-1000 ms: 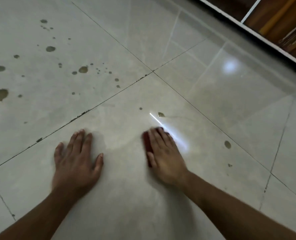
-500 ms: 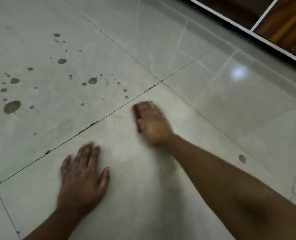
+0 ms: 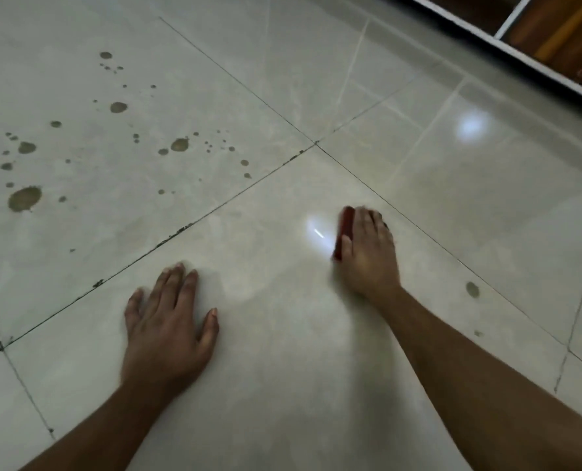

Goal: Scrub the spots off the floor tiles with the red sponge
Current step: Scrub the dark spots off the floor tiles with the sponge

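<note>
My right hand lies on top of the red sponge and holds it against the pale floor tile; only the sponge's left edge shows beside my thumb and fingers. My left hand rests flat on the same tile, fingers spread, holding nothing. Several brown spots are scattered over the tile to the upper left, the largest spot near the left edge. A single brown spot sits to the right of my right wrist.
Dark grout lines cross the floor diagonally and meet above my hands. A white-edged wooden cabinet base runs along the top right. A bright light reflection shines on the tile just left of the sponge.
My right hand slid the sponge forward and left half a second ago, then back to the right and nearer to me now. The spots seen ahead of the sponge a second ago no longer show.
</note>
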